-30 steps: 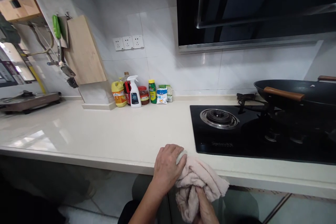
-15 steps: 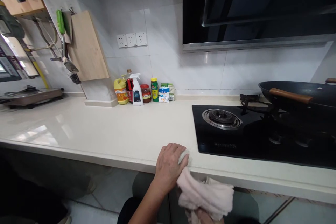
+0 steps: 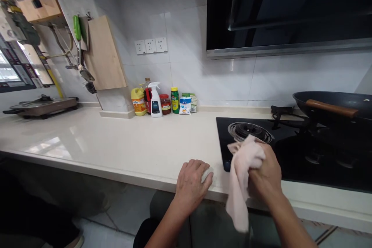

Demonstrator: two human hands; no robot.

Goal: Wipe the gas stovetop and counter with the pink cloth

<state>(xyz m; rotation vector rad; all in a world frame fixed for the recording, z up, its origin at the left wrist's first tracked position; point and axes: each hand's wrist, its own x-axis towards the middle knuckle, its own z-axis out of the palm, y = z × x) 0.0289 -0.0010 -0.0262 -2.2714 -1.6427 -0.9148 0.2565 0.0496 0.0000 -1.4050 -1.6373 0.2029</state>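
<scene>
My right hand [image 3: 267, 170] is closed around a pale pink cloth [image 3: 242, 180], raised over the front left of the black gas stove [image 3: 263, 159]. One end of the cloth hangs down past the counter's front edge. Its folds hide part of the left burner [image 3: 247, 128]. To the left of the stove, my left hand [image 3: 192, 180] lies at the edge of the white counter [image 3: 139, 155]. Its fingers curl over a small whitish rounded thing [image 3: 207, 172], mostly covered, whose kind I cannot make out.
A wok [image 3: 345, 104] with a wooden handle sits on the stove's right side, beneath the black range hood [image 3: 285, 11]. Along the wall stand a spray bottle [image 3: 155, 100], a yellow jug [image 3: 138, 102], jars and packets. An electric pan [image 3: 48, 107] occupies the far left.
My right hand has lifted the cloth from below the counter edge up and rightward over the stove. My left hand stays at the counter edge. The view has shifted slightly.
</scene>
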